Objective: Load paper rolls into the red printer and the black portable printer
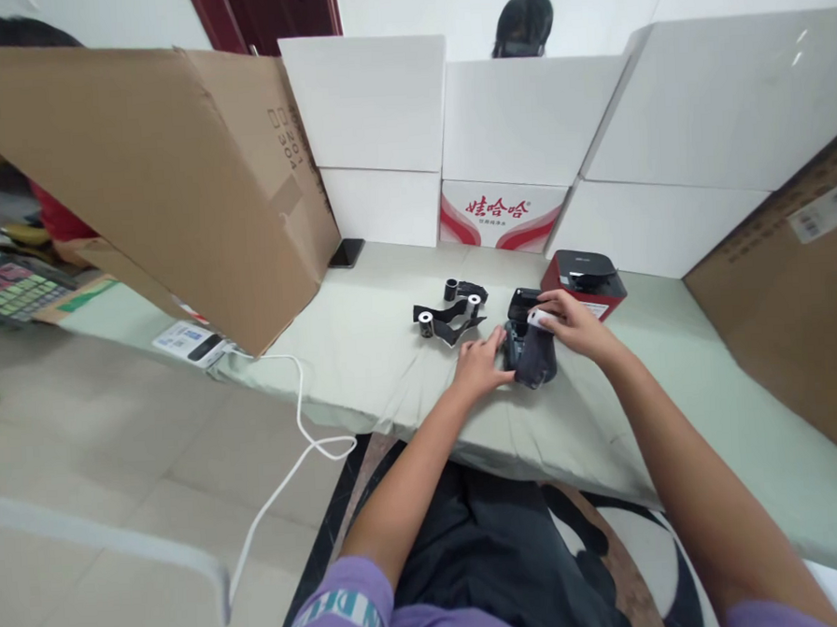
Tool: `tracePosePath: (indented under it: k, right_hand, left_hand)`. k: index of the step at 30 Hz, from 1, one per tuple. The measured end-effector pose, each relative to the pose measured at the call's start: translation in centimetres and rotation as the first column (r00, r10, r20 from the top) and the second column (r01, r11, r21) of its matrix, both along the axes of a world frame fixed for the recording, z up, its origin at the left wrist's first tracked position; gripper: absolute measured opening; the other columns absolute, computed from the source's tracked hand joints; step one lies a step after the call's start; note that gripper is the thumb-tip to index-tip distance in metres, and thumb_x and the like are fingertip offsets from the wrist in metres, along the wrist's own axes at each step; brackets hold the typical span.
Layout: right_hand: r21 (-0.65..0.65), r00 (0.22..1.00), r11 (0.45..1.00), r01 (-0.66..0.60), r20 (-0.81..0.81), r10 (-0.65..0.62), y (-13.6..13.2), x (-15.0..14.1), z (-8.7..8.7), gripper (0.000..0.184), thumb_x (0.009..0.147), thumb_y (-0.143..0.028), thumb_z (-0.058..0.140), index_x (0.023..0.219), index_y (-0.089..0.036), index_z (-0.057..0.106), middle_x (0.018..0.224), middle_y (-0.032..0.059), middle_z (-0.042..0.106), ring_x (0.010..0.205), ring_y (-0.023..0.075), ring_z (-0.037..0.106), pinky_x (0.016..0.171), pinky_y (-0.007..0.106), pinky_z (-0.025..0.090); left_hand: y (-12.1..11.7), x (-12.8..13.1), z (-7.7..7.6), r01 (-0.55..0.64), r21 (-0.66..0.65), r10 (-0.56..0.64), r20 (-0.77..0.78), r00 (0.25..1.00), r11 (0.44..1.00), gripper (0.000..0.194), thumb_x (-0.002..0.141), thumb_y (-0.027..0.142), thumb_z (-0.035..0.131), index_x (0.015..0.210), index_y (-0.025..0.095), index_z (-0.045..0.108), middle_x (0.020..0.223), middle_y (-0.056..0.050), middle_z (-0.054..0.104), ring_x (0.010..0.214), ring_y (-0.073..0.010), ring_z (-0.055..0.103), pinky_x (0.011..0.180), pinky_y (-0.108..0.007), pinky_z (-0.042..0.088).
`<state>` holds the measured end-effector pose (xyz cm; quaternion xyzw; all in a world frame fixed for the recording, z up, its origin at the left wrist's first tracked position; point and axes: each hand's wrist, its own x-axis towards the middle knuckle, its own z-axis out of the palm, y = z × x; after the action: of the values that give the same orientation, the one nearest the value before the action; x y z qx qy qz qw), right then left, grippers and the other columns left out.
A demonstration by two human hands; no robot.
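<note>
A small black device [511, 348], which looks like a portable receipt printer, sits on the cloth-covered table with its lid [522, 303] raised. My left hand [478, 365] grips its left side, thumb at the near end and fingers toward the far end. Over the device's right side, my right hand [571, 322] pinches a small white-ended paper roll [541, 318]. A wide dark strip [536, 359] lies below the roll and covers part of the device; whether it joins the roll is unclear. Left of my hands are several small rolls [426, 324] with loose black strips [454, 332].
A red and black box [585, 281] stands behind my right hand. White boxes [380, 110] wall the back, with cardboard boxes [242, 164] at left and right. A phone [346, 253] lies at the back left. A white cable [301, 394] hangs off the front edge.
</note>
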<state>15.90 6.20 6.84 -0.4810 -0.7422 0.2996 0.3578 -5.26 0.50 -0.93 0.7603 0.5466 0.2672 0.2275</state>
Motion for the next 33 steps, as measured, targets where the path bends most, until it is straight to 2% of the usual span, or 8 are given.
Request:
tracePosePath:
  k: [4,9,13,17,21,27,30,33]
  right_hand:
    - [0.059,0.975,0.998,0.002,0.222,-0.015,1.4,-1.3,-1.1,0.032,0.079,-0.018,0.062,0.110,-0.023,0.060,0.112,0.0118,0.076,0.111,0.0286,0.071,0.102,0.050,0.053]
    - [0.156,0.958,0.985,-0.079,0.284,0.032,2.1,-2.3,-2.2,0.030,0.078,-0.013,0.056,0.107,-0.021,0.062,0.111,0.0115,0.071,0.105,0.0255,0.068,0.098,0.043,0.054]
    - [0.220,0.923,0.973,-0.065,0.384,-0.025,2.0,-2.0,-2.8,0.024,0.077,-0.016,0.062,0.101,-0.019,0.066,0.105,0.0111,0.070,0.100,0.0272,0.063,0.095,0.043,0.052]
    - [0.188,0.866,0.981,-0.039,0.496,-0.061,1.7,-1.8,-3.0,0.013,0.078,-0.016,0.066,0.089,-0.019,0.072,0.096,0.0088,0.072,0.092,0.0253,0.063,0.089,0.039,0.051]
    - [0.171,0.833,0.985,-0.016,0.547,-0.081,1.6,-2.0,-3.0,0.016,0.082,-0.014,0.064,0.090,-0.018,0.077,0.101,0.0095,0.070,0.090,0.0221,0.065,0.084,0.033,0.050]
    - [0.205,0.808,0.977,0.050,0.566,-0.160,1.4,-2.2,-2.2,0.018,0.084,-0.021,0.064,0.088,-0.021,0.081,0.096,0.0100,0.070,0.090,0.0253,0.062,0.083,0.037,0.051]
    - [0.379,0.851,0.917,0.121,0.437,-0.293,1.3,-2.1,-1.8,0.031,0.091,-0.032,0.059,0.112,-0.022,0.078,0.116,0.0147,0.069,0.111,0.0334,0.058,0.097,0.048,0.049]
    - [0.396,0.859,0.901,0.175,0.386,-0.336,1.1,-1.9,-1.7,0.051,0.094,-0.039,0.056,0.142,-0.022,0.062,0.143,0.0163,0.058,0.130,0.0386,0.050,0.106,0.058,0.043]
  left_hand:
    - [0.0,0.0,0.2,0.006,-0.017,-0.006,0.015,1.000,1.000,0.101,0.079,0.057,0.075,0.162,0.024,0.027,0.153,-0.010,0.057,0.139,-0.0291,0.053,0.119,-0.044,0.032]
    - [0.0,0.0,0.2,0.013,-0.013,-0.012,0.021,1.000,1.000,0.101,0.080,0.062,0.073,0.162,0.023,0.027,0.152,-0.010,0.058,0.138,-0.0281,0.054,0.118,-0.044,0.032]
    - [-0.2,0.0,0.2,0.013,0.003,-0.013,0.041,0.999,1.000,0.099,0.081,0.065,0.071,0.161,0.025,0.028,0.155,-0.009,0.055,0.139,-0.0283,0.053,0.118,-0.044,0.031]
    - [-0.3,-0.1,0.2,0.014,0.006,-0.014,0.043,0.999,1.000,0.099,0.081,0.066,0.070,0.161,0.025,0.028,0.153,-0.009,0.057,0.139,-0.0284,0.053,0.119,-0.044,0.031]
    - [-0.3,0.0,0.3,0.021,0.011,-0.021,0.044,0.999,1.000,0.098,0.082,0.065,0.071,0.161,0.026,0.029,0.154,-0.009,0.056,0.139,-0.0282,0.054,0.119,-0.044,0.031]
    - [-0.1,0.0,0.1,0.014,0.013,-0.014,0.044,0.999,1.000,0.099,0.081,0.067,0.071,0.161,0.025,0.029,0.155,-0.009,0.055,0.139,-0.0293,0.054,0.118,-0.046,0.032]
    - [0.0,0.0,0.0,0.021,0.010,-0.021,0.049,0.999,1.000,0.101,0.080,0.068,0.072,0.161,0.025,0.030,0.155,-0.009,0.054,0.138,-0.0299,0.054,0.118,-0.047,0.032]
    - [0.0,0.0,0.0,0.020,0.008,-0.020,0.043,0.999,1.000,0.102,0.079,0.067,0.074,0.161,0.026,0.030,0.156,-0.008,0.054,0.137,-0.0296,0.054,0.118,-0.046,0.032]
